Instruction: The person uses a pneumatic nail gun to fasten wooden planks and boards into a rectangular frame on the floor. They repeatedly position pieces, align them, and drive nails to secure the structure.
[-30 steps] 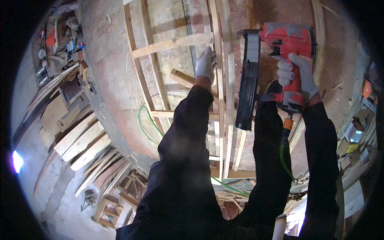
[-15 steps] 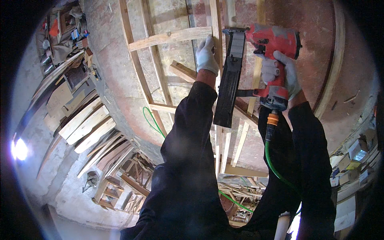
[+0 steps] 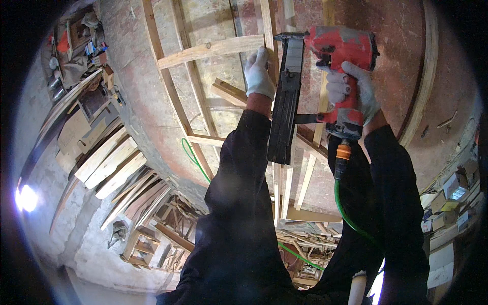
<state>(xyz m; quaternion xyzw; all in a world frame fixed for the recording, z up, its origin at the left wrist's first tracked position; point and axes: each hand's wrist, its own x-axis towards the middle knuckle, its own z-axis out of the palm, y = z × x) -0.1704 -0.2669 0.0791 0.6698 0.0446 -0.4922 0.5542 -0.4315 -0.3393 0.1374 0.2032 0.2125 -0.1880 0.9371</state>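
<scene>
My right hand, in a pale glove, is wrapped around the handle of a red pneumatic nail gun. The gun's long black magazine points toward me, and its nose lies against or just over a long wooden strip; contact is unclear. My gloved left hand grips that strip where a short wooden crosspiece meets it. Part of the strip is hidden behind the hand and magazine. A green air hose runs from the orange fitting at the handle's base.
Other strips of the wooden frame lie across the worn reddish surface. A loose wood block sits beside my left wrist. Cut boards are stacked at left; scrap wood lies near my legs. Boxes stand at right.
The whole view has shifted slightly, with hands, nail gun and frame appearing a little farther left. Both hands keep their holds, and the gun stays by the same joint.
</scene>
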